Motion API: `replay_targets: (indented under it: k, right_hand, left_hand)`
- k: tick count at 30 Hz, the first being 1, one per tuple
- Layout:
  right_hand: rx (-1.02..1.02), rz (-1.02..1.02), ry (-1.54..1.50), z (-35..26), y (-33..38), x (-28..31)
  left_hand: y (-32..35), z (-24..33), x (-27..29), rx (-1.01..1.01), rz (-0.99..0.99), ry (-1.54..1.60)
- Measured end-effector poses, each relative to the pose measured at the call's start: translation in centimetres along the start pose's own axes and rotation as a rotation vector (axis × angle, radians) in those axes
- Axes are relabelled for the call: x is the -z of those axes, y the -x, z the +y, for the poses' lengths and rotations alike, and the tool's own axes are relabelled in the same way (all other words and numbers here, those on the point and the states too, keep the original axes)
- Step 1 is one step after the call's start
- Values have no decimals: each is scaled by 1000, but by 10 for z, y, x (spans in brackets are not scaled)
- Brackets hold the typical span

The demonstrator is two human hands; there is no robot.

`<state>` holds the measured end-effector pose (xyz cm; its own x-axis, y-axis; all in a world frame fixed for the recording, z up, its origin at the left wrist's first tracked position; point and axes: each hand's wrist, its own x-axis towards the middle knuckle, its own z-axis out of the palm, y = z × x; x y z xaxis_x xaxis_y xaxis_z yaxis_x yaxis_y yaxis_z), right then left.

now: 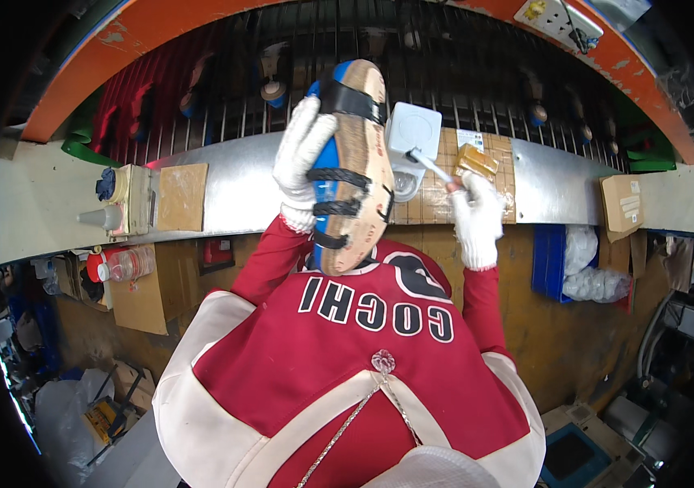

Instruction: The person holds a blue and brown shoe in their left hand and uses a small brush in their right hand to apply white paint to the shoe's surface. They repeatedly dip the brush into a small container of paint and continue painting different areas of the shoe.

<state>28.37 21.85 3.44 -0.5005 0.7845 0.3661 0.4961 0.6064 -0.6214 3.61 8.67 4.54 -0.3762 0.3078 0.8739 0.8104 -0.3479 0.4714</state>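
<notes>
Left hand (296,167) holds the shoe (365,175) at twelve o'clock; right hand (477,215) has fingers closed around the brush (435,167) at one o'clock. Support the shoe firmly; use light, even strokes.

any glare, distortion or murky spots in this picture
In the head view, fisheye distortion seems to bow the orange frame into an arch, and the corners go black; there too, the metal sheet shows pale sheen, the rack is dim with detail lost, but the strapped shoe reads clearly.
</notes>
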Motion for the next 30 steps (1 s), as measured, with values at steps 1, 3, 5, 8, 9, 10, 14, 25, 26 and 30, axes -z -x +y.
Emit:
replay_targets:
  k: [1, 3, 5, 8, 9, 10, 14, 25, 26, 30]
  right_hand:
    - [170, 98, 66, -14, -11, 12]
    - [367, 272, -1, -43, -26, 38]
    - [333, 349, -178, -71, -27, 50]
    - [330, 256, -216, -96, -23, 57]
    - [233, 163, -377, -101, -20, 54]
    - [105, 122, -511, -105, -16, 49]
    - [-46, 29, -561, -105, -12, 37]
    - [254, 349, -266, -102, -64, 29]
    - [304, 353, -221, -102, -66, 31]
    - [408, 330, -109, -102, -67, 38]
  left_hand:
    - [-1, 1, -2, 29, -34, -45]
    - [-6, 8, -5, -8, -54, -53]
    - [-16, 13, -10, -94, -39, -103]
    - [-31, 17, -14, -203, -30, -120]
    - [-33, 18, -15, -215, -26, -131]
    - [-33, 19, -15, -238, -7, -132]
    - [-31, 25, -7, -251, -57, -157]
    - [-34, 26, 10, -308, -85, -144]
    - [-34, 25, 10, -311, -86, -149]
    - [-36, 23, 13, -317, -84, -173]
